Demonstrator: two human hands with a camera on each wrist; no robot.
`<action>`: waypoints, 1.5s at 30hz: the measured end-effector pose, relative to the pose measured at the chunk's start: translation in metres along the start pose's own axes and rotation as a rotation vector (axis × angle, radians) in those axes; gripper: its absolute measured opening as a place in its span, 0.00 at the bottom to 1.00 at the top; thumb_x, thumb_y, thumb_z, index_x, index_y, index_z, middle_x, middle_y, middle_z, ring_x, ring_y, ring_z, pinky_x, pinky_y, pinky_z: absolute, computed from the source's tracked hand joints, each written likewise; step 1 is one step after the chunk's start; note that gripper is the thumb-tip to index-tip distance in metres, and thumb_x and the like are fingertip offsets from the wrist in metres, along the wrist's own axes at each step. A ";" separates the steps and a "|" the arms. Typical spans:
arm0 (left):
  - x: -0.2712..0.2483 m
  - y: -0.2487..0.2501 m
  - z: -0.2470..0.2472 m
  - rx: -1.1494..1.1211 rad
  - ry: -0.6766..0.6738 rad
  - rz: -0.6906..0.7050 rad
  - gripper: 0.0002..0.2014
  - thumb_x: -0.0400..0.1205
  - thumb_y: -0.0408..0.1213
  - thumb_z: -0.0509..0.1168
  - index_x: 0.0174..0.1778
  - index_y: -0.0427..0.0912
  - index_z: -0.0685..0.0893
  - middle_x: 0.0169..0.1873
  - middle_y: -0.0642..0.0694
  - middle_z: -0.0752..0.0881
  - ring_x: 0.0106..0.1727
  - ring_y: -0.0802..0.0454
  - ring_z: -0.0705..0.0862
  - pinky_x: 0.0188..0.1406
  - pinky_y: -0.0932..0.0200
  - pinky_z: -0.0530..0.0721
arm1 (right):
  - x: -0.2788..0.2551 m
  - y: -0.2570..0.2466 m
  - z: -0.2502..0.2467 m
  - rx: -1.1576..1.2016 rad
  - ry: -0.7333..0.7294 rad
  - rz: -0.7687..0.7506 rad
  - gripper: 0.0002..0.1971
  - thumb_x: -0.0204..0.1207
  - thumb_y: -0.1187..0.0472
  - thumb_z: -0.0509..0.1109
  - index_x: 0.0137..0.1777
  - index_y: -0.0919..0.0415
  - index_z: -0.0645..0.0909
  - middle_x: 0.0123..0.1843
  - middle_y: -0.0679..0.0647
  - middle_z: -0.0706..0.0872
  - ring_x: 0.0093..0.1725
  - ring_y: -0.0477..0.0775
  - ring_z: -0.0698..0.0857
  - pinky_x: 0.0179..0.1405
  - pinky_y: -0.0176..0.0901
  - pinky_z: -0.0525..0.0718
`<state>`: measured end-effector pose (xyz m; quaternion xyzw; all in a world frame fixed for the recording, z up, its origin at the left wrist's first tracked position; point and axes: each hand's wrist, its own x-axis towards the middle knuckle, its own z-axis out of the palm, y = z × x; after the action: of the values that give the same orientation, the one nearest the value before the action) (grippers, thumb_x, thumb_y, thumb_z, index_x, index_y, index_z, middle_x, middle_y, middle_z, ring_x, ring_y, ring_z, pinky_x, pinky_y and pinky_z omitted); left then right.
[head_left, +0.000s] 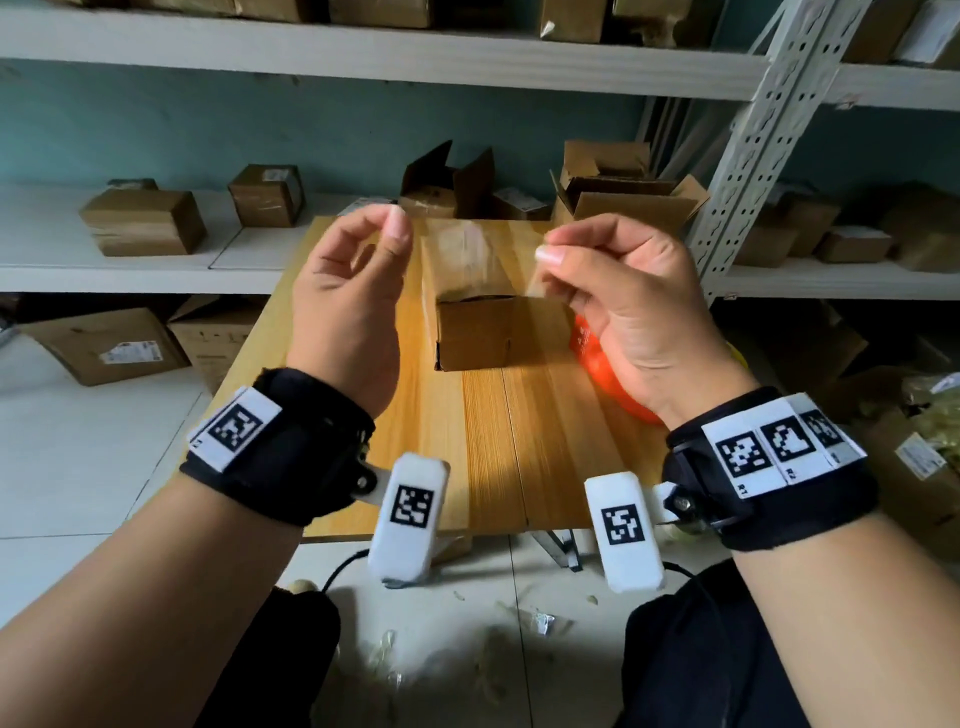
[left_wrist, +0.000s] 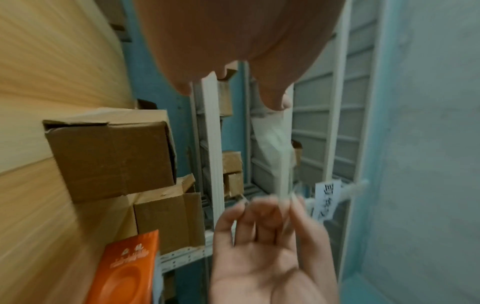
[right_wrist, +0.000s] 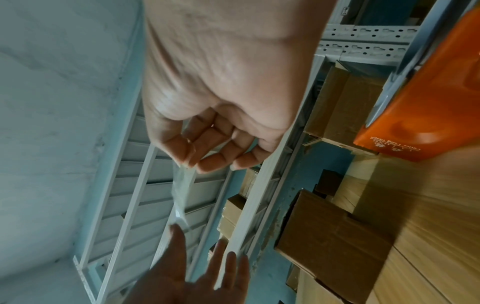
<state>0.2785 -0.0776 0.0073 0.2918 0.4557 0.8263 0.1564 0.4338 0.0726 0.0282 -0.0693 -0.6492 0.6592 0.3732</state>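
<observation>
While raised above the desk (head_left: 519, 441), left hand (head_left: 345, 291) with fingers loosely spread, thumb tip touching one end of clear tape strip (head_left: 478, 249), strip spanning air over cardboard box (head_left: 475, 332), right hand (head_left: 618, 312) pinching other end between thumb and forefinger, orange packet (head_left: 589, 348) just right of box.

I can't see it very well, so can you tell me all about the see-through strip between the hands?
The tape strip is clear, thin and shiny. It looks like plastic, a bit crinkled and blurred. It stretches through the air from hand to hand, above the cardboard box and apart from it. The right hand pinches one end in its fingers. The other end touches the thumb tip of the left hand.
</observation>
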 end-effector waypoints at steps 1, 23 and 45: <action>0.002 0.003 -0.003 -0.016 0.019 -0.030 0.03 0.88 0.39 0.71 0.50 0.52 0.85 0.49 0.56 0.86 0.53 0.58 0.83 0.64 0.53 0.77 | 0.000 0.000 -0.003 -0.003 -0.002 0.003 0.06 0.79 0.71 0.78 0.50 0.60 0.89 0.45 0.56 0.92 0.50 0.57 0.89 0.59 0.50 0.89; -0.003 -0.003 -0.001 0.219 -0.042 -0.250 0.12 0.83 0.41 0.77 0.60 0.43 0.92 0.47 0.46 0.92 0.46 0.55 0.87 0.54 0.56 0.87 | 0.006 0.018 -0.002 -0.304 0.059 0.045 0.27 0.80 0.62 0.81 0.78 0.59 0.80 0.51 0.54 0.95 0.58 0.47 0.93 0.77 0.58 0.82; 0.006 -0.020 -0.004 0.282 0.159 -0.249 0.13 0.79 0.46 0.81 0.54 0.43 0.94 0.50 0.48 0.95 0.51 0.59 0.92 0.49 0.63 0.86 | 0.017 0.028 0.007 -0.396 0.199 0.204 0.12 0.78 0.51 0.83 0.60 0.51 0.93 0.53 0.48 0.95 0.57 0.46 0.88 0.73 0.60 0.87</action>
<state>0.2710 -0.0662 -0.0089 0.1862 0.6101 0.7491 0.1786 0.4059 0.0801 0.0103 -0.2710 -0.7155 0.5431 0.3458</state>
